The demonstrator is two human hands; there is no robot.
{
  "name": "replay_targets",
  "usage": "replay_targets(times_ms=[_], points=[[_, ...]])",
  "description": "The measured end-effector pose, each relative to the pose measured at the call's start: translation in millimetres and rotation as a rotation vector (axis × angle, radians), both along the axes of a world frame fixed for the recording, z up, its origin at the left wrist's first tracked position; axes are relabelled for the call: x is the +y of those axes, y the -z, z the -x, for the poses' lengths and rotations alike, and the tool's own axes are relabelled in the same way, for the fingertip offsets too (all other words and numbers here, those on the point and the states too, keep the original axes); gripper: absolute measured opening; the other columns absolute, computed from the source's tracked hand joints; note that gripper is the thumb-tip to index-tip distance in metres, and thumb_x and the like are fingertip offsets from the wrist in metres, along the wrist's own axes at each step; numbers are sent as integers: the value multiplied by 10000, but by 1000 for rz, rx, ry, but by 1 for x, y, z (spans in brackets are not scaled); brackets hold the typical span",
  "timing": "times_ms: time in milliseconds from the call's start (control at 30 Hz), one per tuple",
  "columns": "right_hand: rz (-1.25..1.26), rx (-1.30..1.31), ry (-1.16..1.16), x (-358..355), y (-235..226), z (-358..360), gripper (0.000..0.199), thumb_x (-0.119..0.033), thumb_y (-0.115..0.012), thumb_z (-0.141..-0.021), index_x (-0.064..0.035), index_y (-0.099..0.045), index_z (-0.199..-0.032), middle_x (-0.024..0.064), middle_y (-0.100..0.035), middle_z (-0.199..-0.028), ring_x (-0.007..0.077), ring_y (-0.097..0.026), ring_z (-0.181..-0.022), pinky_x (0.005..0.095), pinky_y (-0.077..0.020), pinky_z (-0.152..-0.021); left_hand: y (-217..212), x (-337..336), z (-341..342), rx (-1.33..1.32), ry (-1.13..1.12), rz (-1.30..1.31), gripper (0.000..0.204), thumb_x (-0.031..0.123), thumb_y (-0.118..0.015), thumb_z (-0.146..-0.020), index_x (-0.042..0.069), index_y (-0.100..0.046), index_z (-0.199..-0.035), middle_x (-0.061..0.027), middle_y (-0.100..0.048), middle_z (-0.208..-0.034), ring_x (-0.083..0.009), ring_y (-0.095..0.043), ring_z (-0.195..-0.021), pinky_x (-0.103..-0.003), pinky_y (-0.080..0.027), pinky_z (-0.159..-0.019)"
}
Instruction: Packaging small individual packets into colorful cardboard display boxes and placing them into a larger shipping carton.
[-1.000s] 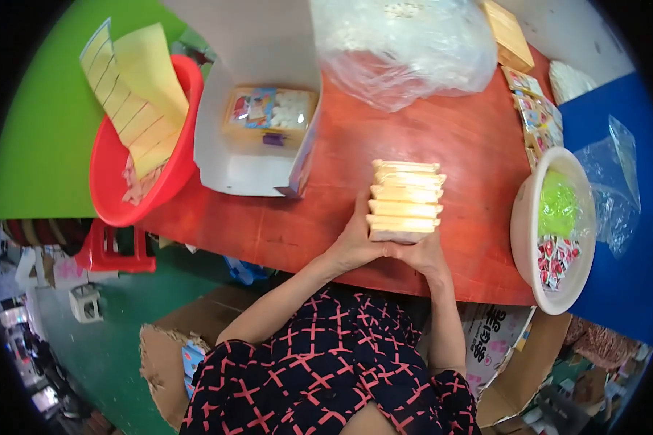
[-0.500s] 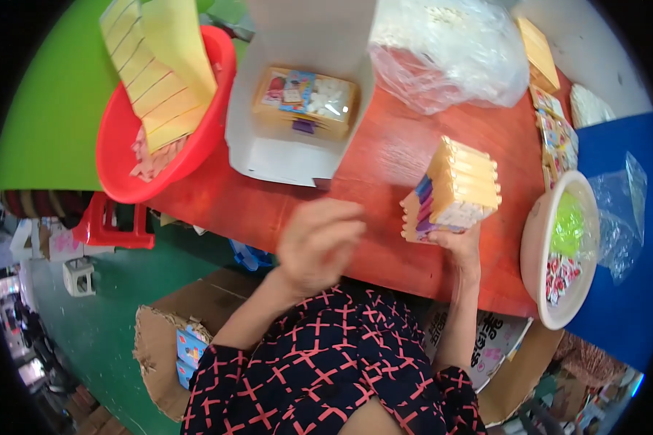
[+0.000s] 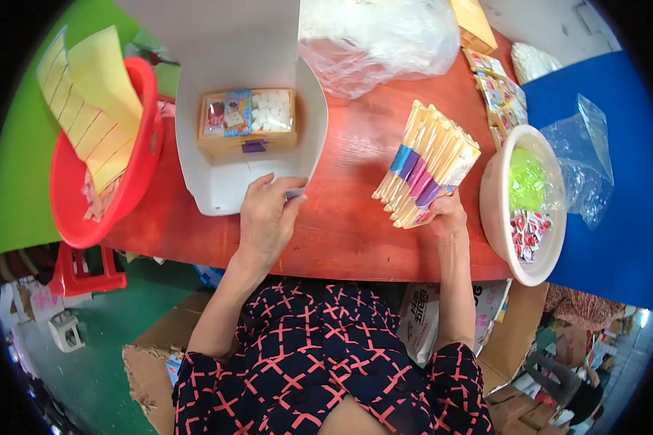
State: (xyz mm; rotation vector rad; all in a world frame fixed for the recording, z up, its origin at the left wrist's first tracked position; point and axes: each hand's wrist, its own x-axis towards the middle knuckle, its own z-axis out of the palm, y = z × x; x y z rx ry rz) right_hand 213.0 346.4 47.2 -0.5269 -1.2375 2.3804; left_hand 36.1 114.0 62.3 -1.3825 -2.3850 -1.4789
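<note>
In my right hand (image 3: 448,215) I hold a tilted stack of small wooden-framed packs (image 3: 424,163), gripped from its lower right end. Blue, purple and pink bands show along the stack's side. My left hand (image 3: 265,221) is at the near right corner of an open white cardboard box (image 3: 221,196). Its thumb and fingers pinch a small flap (image 3: 295,193) at that corner. Inside the box lie similar packs (image 3: 272,112), the top one with white pieces and a colourful label under a clear cover.
On the red table (image 3: 348,246) a red basin (image 3: 141,188) with yellow lined sheets (image 3: 105,109) stands left. A clear plastic bag (image 3: 384,43) lies behind. At right are a white basin (image 3: 490,210) with green and red-white packets, and more packs (image 3: 500,94). Cardboard boxes (image 3: 149,348) stand below.
My left hand has moved left to the box corner and closed on its flap. The stack in my right hand has turned, showing more of its coloured bands. The whole view has shifted.
</note>
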Motion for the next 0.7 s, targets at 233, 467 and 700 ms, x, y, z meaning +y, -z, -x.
replay_targets(times_ms=[233, 467, 700], points=[[289, 269, 26, 9, 19, -28, 851, -83, -783, -522, 3, -387, -1271, 170, -534, -1168, 356, -497, -1088, 530, -404, -916, -7, 22, -33, 94, 112, 55, 264, 14, -659, -695, 39, -565, -940, -118, -610, -886, -258, -590, -828, -396, -404, -859], [15, 357, -10, -4, 32, -55, 798, -192, -722, -669, -72, -315, -1344, 121, -451, -1288, 298, -449, -1166, 459, -360, -985, -41, 24, -70, 191, 284, -254, 451, 64, -713, -673, 20, -490, -1062, -189, -508, -1104, -305, -512, -996, -369, -404, -875], [28, 38, 97, -18, 26, -60, 1227, -131, -882, -283, -46, -287, -1352, 99, -444, -1297, 252, -446, -1176, 388, -354, -995, -33, 114, -83, -273, 348, -399, 676, 67, -723, -651, 2, -386, -1233, -197, -418, -1266, -348, -419, -1151, -401, -336, -976]])
